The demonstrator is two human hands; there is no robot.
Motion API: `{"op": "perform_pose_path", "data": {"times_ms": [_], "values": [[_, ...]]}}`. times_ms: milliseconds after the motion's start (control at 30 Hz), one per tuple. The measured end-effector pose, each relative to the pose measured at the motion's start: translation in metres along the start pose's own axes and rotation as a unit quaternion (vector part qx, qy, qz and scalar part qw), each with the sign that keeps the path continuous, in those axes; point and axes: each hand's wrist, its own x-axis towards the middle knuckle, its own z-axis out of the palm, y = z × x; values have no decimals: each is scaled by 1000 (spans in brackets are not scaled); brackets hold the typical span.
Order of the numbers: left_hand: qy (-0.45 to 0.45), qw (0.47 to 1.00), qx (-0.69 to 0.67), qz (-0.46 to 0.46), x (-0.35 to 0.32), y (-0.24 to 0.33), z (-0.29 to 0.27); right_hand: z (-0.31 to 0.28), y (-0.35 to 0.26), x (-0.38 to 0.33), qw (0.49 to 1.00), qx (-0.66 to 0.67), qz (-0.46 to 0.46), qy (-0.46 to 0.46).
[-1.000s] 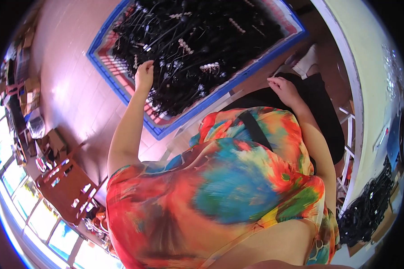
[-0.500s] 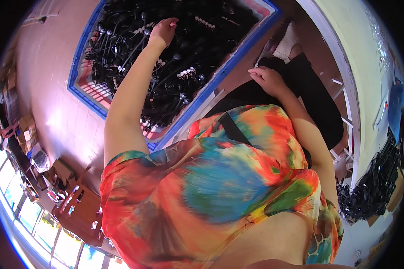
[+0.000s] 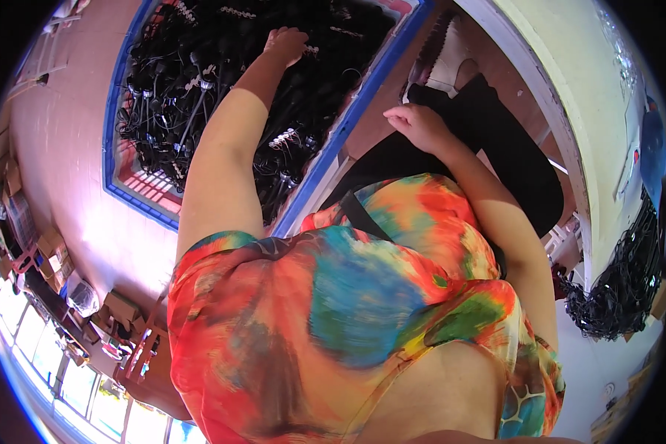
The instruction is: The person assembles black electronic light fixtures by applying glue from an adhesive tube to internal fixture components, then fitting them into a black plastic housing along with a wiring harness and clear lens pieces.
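My left hand [image 3: 287, 46] reaches over a large crate [image 3: 340, 137] with a blue rim, its fingers curled down against a heap of black cables [image 3: 233, 55]. What those fingers hold is hidden; a small pale piece [image 3: 311, 50] lies beside them. Several cables in the heap have silvery ends, and some are bundled with pale coiled ties [image 3: 285, 137]. My right hand [image 3: 418, 127] hovers over my black-trousered leg, outside the crate's right side. Its fingers are bent together, with nothing visible in them.
A pale table edge [image 3: 540, 89] curves along the right. Beyond it hangs a bundle of black cables [image 3: 618, 296]. Cardboard boxes [image 3: 52, 248] and a brown wooden chair [image 3: 152, 370] stand at the lower left, by bright windows. My shoe [image 3: 445, 63] is beside the crate.
My left hand has moved slightly right within the crate and turned from raised to curled over the cables. The whole view has shifted; the right hand keeps much the same pose.
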Motion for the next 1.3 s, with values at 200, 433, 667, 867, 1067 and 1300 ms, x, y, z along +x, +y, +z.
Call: {"op": "perform_pose_path", "data": {"times_ms": [200, 433, 667, 867, 1067, 1300], "values": [[34, 962, -267, -32, -12, -9, -33, 13, 1, 69, 994, 79, -32, 62], [136, 930, -336, 66, -73, 6, -64, 22, -65, 135, 982, -164, -89, 26], [197, 764, -611, -57, -92, -6, -49, 25, -70, 152, 978, -170, -114, 48], [23, 928, -367, -57, -122, -22, -23, 17, -66, 153, 991, -105, -64, 55], [166, 944, -266, -101, -126, 2, -27, 6, -79, 153, 987, -133, -78, 47], [160, 823, -513, -186, -167, -24, -19, -9, -87, 131, 990, -112, -74, -34]]}}
